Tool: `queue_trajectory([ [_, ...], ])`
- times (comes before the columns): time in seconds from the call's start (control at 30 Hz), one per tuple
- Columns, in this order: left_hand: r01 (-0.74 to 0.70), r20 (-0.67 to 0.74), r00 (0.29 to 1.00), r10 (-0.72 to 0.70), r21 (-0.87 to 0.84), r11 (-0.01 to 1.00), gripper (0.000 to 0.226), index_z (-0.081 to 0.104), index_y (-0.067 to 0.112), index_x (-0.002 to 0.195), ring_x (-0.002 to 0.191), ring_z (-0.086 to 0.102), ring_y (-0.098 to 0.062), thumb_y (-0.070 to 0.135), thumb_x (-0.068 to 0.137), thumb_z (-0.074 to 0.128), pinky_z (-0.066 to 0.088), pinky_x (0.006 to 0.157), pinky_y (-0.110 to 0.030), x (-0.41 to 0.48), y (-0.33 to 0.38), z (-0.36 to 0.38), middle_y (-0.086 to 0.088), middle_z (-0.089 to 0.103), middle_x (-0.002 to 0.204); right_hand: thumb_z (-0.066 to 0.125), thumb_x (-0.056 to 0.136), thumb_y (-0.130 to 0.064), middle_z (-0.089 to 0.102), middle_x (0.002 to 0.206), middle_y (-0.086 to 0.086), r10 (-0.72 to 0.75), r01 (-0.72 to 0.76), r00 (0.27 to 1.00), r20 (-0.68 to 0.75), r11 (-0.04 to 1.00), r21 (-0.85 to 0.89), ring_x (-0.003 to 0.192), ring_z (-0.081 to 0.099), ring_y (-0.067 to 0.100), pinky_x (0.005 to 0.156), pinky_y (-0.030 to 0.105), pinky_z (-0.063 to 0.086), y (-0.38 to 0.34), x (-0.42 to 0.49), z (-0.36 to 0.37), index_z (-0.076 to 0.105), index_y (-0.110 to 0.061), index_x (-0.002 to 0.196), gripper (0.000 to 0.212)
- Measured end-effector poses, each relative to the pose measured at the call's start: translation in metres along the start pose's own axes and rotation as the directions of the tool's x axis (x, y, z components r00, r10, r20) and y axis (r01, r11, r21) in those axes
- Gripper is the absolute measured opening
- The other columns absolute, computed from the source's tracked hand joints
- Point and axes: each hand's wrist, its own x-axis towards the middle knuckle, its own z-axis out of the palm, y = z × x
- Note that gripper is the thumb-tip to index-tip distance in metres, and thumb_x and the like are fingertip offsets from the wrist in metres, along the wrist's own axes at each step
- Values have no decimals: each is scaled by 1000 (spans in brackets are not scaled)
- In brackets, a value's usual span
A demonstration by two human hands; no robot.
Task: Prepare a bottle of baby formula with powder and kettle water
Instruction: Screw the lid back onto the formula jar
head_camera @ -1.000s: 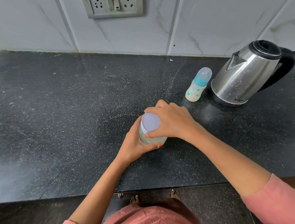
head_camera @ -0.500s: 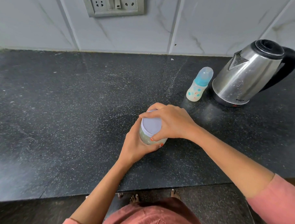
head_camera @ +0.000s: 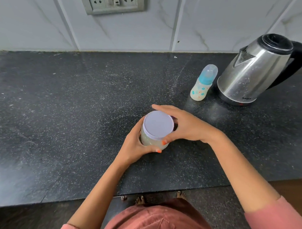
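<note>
A salmon-pink garment with sleeves [head_camera: 278, 222] pushed up past the elbows is worn, orange polish is seen on the thumbnails of the left hand [head_camera: 136, 145] and right hand [head_camera: 186, 126], and bare feet [head_camera: 140, 199] are glimpsed below the countertop [head_camera: 60, 110] edge.

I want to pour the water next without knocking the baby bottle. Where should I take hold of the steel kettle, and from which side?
Take the stainless steel kettle by its black curved handle, coming in from the right. The handle sticks out on the side away from the small capped baby bottle, which stands close to the kettle's left, spout side. The right hand, nearer to it, is now at the powder jar's white lid.
</note>
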Motion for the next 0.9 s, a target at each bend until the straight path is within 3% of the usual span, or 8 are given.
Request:
queue_trajectory([
  [0.1, -8, 66, 998, 7, 22, 1000, 108, 30, 32, 138, 136, 31, -8, 56, 47, 83, 25, 114, -39, 0, -10, -8, 4, 36, 147, 82, 60, -8, 24, 151, -13, 87, -82, 996, -26, 986, 142, 137, 24, 3, 116, 33, 21, 27, -9, 9, 17, -35, 143, 110],
  [0.23, 29, 100, 995, -23, -53, 998, 96, 32, 37, 131, 128, 36, 8, 51, 50, 83, 30, 103, -11, -3, -14, -12, 14, 40, 140, 81, 59, -3, 28, 138, -21, 109, -78, 985, -132, 973, 218, 133, 28, 4, 111, 26, 26, 50, -9, 45, 19, -47, 129, 103],
  [0.33, 49, 68, 997, -44, -85, 995, 92, 36, 42, 126, 124, 41, 7, 55, 48, 83, 35, 101, -12, -3, -18, -9, 23, 44, 132, 81, 58, -1, 34, 133, -20, 133, -44, 956, -263, 946, 320, 127, 34, 1, 101, 16, 35, 56, -3, 63, 25, -51, 121, 99],
  [0.43, 51, 38, 998, -47, -97, 994, 92, 38, 44, 124, 123, 43, 6, 55, 46, 84, 37, 100, -14, 2, -19, -9, 25, 46, 129, 82, 59, -3, 37, 130, -20, 156, -45, 942, -296, 935, 352, 122, 37, -2, 89, 3, 32, 58, 4, 60, 27, -44, 126, 96],
  [0.6, 24, 36, 999, -21, -85, 996, 88, 38, 41, 124, 121, 45, 6, 47, 50, 85, 38, 99, -13, 39, -8, -21, 21, 47, 129, 81, 61, -5, 37, 140, -10, 118, -16, 947, -298, 946, 324, 123, 37, 3, 101, 20, 34, 53, 31, 31, 26, -30, 139, 99],
  [0.7, 19, 31, 999, -16, -83, 996, 85, 38, 34, 125, 114, 48, 12, 19, 57, 86, 40, 97, -13, 72, -2, -28, 19, 48, 125, 81, 62, -6, 39, 143, 0, 118, -20, 942, -315, 955, 296, 127, 40, 14, 105, 31, 38, 51, 57, 10, 27, -22, 140, 97],
  [0.9, 35, -28, 999, -39, -125, 992, 77, 40, 21, 127, 113, 51, 1, -5, 65, 77, 45, 88, -13, 125, -3, -39, 10, 53, 122, 77, 64, 6, 41, 142, 7, 120, 2, 936, -331, 939, 345, 127, 42, 20, 96, 26, 40, 52, 106, -20, 28, -15, 141, 93],
])
